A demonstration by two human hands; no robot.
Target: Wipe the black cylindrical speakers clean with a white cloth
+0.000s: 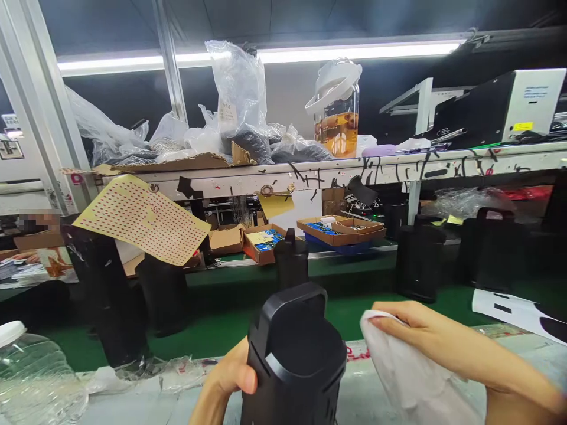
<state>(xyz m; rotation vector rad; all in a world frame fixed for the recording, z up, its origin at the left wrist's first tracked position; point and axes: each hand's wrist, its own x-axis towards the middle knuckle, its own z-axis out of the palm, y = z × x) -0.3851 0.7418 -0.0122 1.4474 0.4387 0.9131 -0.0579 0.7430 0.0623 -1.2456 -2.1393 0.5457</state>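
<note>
A black plastic housing with a loop carry handle on top (296, 348) stands in front of me, its lower part cut off by the frame edge. My left hand (230, 372) is closed round its left side, thumb in front and fingers hidden behind. To the right, my right hand (407, 324) pinches a white cloth (407, 378) that hangs down, apart from the housing. A similar black housing (291, 260) stands just behind on the green belt (354, 289).
More black units (419, 260) stand along the belt. A clear plastic bottle (39, 372) is at the lower left. A dotted yellow sticker sheet (146, 218) hangs from the shelf (212, 180). Cardboard trays (341, 230) sit behind, and a white cut-out sheet (518, 313) lies right.
</note>
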